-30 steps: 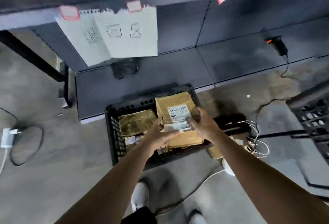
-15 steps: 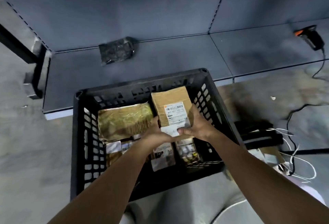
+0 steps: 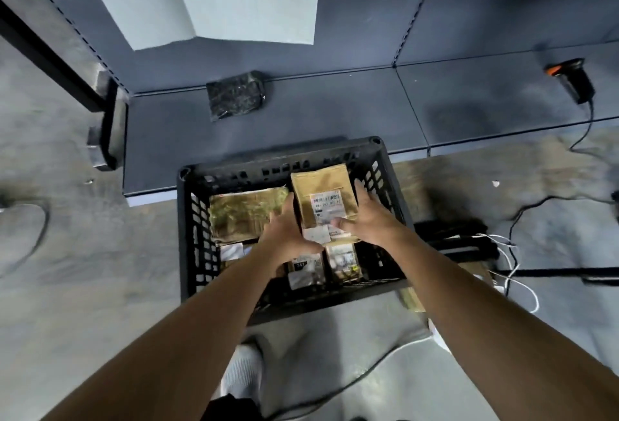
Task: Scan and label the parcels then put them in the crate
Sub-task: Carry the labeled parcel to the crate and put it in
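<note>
Parcel [image 3: 321, 190] looks light and fairly stiff; left hand [image 3: 287, 237] and right hand [image 3: 365, 219] grasp its side edges inside crate [image 3: 186, 236].

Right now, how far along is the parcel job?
Done: a gold parcel and smaller labelled parcels lie in the black crate. In hand: left hand and right hand grip a labelled brown parcel inside the crate, not yet released. Left: a black parcel lies on the shelf, apparently unlabelled; the scanner lies further right.

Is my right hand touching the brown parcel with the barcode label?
Touching. Head view: the right hand holds the brown parcel, thumb on its label, fingers along its right edge.
</note>
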